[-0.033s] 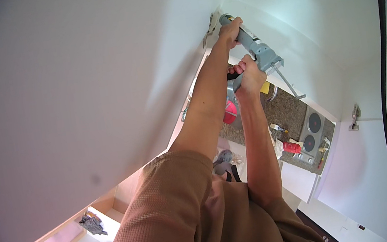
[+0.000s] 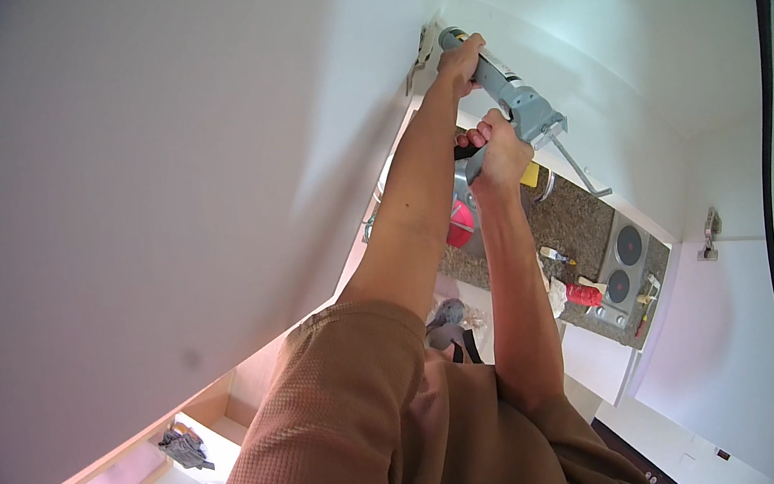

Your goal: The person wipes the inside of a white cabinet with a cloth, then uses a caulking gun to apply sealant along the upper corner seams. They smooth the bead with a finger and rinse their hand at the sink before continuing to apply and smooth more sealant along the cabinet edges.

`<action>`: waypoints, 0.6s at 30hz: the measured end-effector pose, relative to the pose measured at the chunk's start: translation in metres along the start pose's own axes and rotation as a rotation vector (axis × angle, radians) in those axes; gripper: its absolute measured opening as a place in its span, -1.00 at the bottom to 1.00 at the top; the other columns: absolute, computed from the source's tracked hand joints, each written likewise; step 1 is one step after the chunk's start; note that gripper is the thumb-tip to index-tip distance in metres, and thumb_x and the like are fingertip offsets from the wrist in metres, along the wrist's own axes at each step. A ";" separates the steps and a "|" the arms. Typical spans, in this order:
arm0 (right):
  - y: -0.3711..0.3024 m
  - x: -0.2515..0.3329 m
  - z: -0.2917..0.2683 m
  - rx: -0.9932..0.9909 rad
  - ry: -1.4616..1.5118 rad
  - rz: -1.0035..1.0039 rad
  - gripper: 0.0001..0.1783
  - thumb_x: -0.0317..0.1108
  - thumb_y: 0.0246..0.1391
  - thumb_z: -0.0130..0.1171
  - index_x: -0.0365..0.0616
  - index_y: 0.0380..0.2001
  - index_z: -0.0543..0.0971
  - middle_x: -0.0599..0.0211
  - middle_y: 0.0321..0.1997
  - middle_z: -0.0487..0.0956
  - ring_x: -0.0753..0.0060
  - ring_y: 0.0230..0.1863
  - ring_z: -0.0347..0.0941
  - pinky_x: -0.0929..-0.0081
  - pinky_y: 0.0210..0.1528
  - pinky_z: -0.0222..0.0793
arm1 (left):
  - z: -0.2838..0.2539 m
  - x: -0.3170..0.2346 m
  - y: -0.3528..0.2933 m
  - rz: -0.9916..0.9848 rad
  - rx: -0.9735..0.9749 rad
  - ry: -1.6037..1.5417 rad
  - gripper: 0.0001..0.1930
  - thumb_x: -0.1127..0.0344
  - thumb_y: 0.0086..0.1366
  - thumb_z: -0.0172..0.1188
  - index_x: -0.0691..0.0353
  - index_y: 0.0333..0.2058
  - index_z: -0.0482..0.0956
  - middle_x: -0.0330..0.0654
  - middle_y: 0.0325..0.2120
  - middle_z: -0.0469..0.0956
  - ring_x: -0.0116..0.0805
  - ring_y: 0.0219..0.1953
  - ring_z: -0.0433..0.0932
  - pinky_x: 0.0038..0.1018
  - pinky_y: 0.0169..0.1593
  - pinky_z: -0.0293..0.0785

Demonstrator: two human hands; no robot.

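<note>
A grey caulking gun [image 2: 526,106] is raised inside a white cabinet, its bent plunger rod [image 2: 581,168] sticking out at the back. My left hand [image 2: 462,66] is wrapped round the front of its barrel. Closer to me, my right hand [image 2: 501,155] grips the handle and trigger at the rear. The gun's front end points up to the far left, towards the cabinet corner beside a metal hinge [image 2: 420,59]. Whatever is at the nozzle tip cannot be made out.
An open white door [image 2: 144,179] fills the left side. A second door [image 2: 714,322] with a hinge [image 2: 708,237] stands at right, near a hanging black cable [image 2: 769,212]. Below lie a speckled countertop [image 2: 571,218], a two-plate hob [image 2: 622,270], a red bottle [image 2: 583,295] and a pink item [image 2: 459,225].
</note>
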State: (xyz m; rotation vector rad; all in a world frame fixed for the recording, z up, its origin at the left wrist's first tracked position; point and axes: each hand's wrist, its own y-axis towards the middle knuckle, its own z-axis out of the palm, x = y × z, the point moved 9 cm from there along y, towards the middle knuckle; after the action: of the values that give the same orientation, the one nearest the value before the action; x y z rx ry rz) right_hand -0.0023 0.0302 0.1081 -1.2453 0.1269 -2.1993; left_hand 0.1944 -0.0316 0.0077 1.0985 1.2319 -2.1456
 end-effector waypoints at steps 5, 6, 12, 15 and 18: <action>0.006 0.005 -0.002 -0.016 -0.020 -0.004 -0.77 -0.53 0.05 0.12 -0.10 -0.60 0.33 0.45 -0.65 0.24 0.49 -0.63 0.22 0.30 -0.49 0.35 | 0.013 -0.005 -0.004 0.006 0.023 -0.006 -0.27 0.02 0.10 0.31 0.49 0.11 0.44 0.10 0.00 0.53 -0.04 -0.11 0.64 -0.10 -0.10 0.65; 0.003 0.004 0.001 -0.008 -0.021 -0.005 -0.77 -0.53 0.05 0.12 -0.10 -0.60 0.33 0.46 -0.66 0.24 0.49 -0.63 0.22 0.30 -0.49 0.35 | 0.008 -0.007 -0.004 0.010 0.019 -0.009 -0.27 0.02 0.10 0.31 0.50 0.10 0.45 0.10 0.00 0.54 -0.04 -0.12 0.64 -0.09 -0.10 0.65; 0.000 0.003 0.003 0.000 -0.029 -0.009 -0.78 -0.53 0.04 0.13 -0.10 -0.60 0.34 0.46 -0.66 0.25 0.50 -0.63 0.22 0.29 -0.49 0.35 | 0.005 -0.011 -0.010 0.014 0.035 -0.025 -0.29 0.03 0.09 0.32 0.49 0.08 0.46 0.08 -0.04 0.55 -0.05 -0.14 0.64 -0.09 -0.10 0.65; -0.002 0.006 0.004 0.005 -0.025 -0.014 -0.77 -0.53 0.05 0.13 -0.10 -0.60 0.34 0.47 -0.66 0.25 0.51 -0.63 0.22 0.29 -0.49 0.34 | 0.005 -0.012 -0.013 0.013 0.028 -0.023 -0.31 0.04 0.09 0.31 0.48 0.06 0.47 0.06 -0.07 0.55 -0.06 -0.16 0.64 -0.10 -0.12 0.65; -0.006 0.008 0.006 0.022 -0.017 -0.025 -0.77 -0.52 0.05 0.14 -0.10 -0.61 0.35 0.47 -0.65 0.25 0.51 -0.63 0.22 0.30 -0.49 0.33 | 0.003 -0.012 -0.016 0.022 0.011 -0.016 -0.33 0.04 0.09 0.30 0.48 0.05 0.47 0.05 -0.10 0.56 -0.08 -0.18 0.64 -0.11 -0.14 0.65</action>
State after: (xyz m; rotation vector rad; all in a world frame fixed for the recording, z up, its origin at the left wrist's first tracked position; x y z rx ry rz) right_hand -0.0032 0.0322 0.1202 -1.2600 0.0806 -2.2051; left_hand 0.1890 -0.0264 0.0272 1.0917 1.1968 -2.1435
